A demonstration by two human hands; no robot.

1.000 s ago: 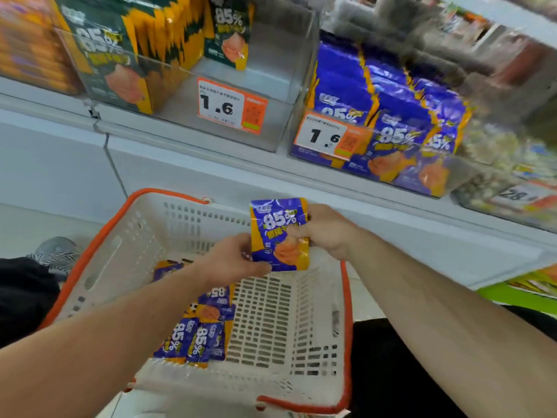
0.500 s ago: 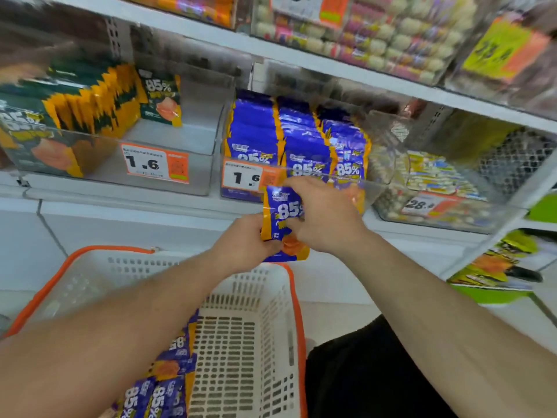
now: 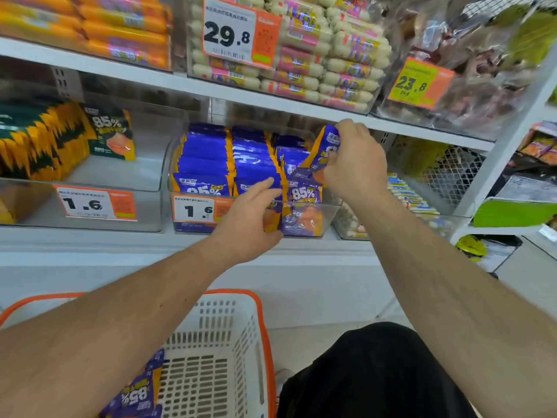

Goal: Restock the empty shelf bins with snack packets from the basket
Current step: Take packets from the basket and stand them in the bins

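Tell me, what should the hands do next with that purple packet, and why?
Probably the right hand should lower the purple packet into the rightmost row of the clear bin. It grips the packet tilted above that row, while the left hand rests its fingers against the packets in front.

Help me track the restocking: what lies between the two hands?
In the head view, upright purple packets in the clear bin stand between the left hand and the right hand, which grips another purple packet.

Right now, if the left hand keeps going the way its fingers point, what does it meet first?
Most likely the upright purple packets in the clear bin; the left hand already has its fingertips at their tops, though depth is unclear.
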